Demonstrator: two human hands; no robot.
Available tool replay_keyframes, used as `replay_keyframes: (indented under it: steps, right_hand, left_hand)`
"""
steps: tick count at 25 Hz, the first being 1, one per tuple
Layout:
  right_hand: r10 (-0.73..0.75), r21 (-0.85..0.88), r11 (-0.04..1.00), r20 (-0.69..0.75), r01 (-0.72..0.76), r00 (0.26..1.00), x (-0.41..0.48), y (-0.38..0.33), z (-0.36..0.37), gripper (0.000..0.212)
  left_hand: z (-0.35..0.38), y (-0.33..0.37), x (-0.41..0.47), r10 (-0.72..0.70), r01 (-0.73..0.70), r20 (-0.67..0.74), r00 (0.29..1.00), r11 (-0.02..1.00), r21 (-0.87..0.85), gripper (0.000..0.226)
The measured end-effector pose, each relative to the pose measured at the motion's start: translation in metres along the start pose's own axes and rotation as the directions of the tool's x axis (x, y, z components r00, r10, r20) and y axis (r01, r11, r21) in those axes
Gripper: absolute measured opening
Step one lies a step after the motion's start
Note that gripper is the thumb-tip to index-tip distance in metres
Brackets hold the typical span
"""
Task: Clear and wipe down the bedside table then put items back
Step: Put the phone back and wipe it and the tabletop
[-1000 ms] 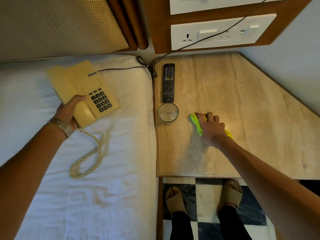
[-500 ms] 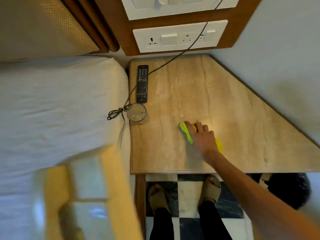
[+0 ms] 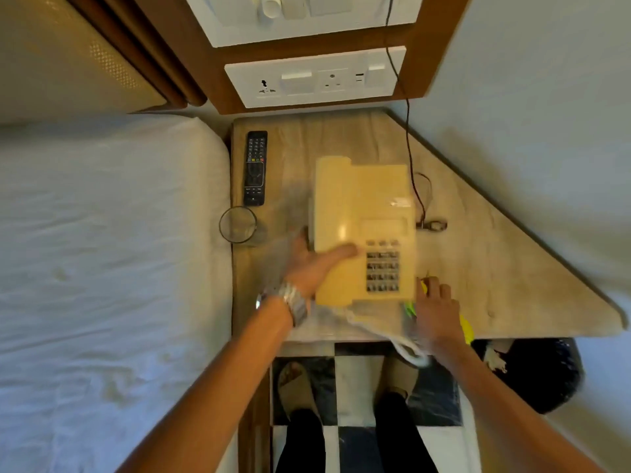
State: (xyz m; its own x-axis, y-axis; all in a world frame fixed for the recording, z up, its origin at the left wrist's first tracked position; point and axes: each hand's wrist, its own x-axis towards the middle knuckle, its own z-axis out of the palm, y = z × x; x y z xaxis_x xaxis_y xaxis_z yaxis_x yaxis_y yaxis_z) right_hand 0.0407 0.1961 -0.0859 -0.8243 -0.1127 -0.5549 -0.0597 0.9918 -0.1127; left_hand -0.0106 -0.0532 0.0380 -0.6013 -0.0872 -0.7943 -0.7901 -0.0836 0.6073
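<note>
A cream telephone point(image 3: 362, 213) is over the middle of the marble bedside table point(image 3: 505, 285), blurred by motion. My left hand point(image 3: 314, 264) grips its near left side, thumb across the top. Its coiled cord point(image 3: 406, 349) hangs over the table's front edge. My right hand point(image 3: 435, 308) rests on a yellow-green cloth point(image 3: 466, 327) at the table's front, just right of the phone. A black remote point(image 3: 255, 167) and an empty glass point(image 3: 238, 224) stand along the table's left edge.
The white bed point(image 3: 102, 268) lies left of the table. A thin black cable point(image 3: 408, 131) runs from the wall socket panel point(image 3: 314, 78) down to the tabletop. A dark bin point(image 3: 532, 373) stands on the checkered floor at right, by my feet.
The telephone has come off the bed and now is over the table in my left hand. My right hand and cloth have shifted toward the table's front edge.
</note>
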Motion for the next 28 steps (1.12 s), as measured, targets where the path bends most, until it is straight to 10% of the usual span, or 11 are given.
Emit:
replay_keyframes:
  steps: [7, 18, 23, 28]
  right_hand:
    - [-0.026, -0.138, 0.99, 0.053, 0.033, 0.998, 0.01, -0.001, -0.007, 0.08]
    - [-0.029, -0.128, 0.991, 0.076, 0.038, 0.997, 0.013, 0.0, -0.006, 0.089]
    - [-0.052, 0.5, 0.859, -0.122, 0.107, 0.991, 0.064, -0.017, -0.078, 0.083]
    - [-0.373, 0.008, 0.915, -0.367, 0.404, 0.852, 0.178, -0.1, -0.166, 0.074]
  left_hand:
    - [-0.015, 0.055, 0.119, 0.056, -0.068, -0.387, 0.921, 0.998, -0.017, 0.088]
    - [-0.041, 0.037, 0.161, 0.288, -0.153, -0.398, 0.871, 0.929, 0.338, 0.068]
    - [-0.035, 0.015, 0.154, 0.458, -0.212, -0.157, 0.875, 0.652, 0.728, 0.095]
    - [-0.037, 0.014, 0.151, 0.38, -0.193, -0.101, 0.919, 0.659, 0.727, 0.099]
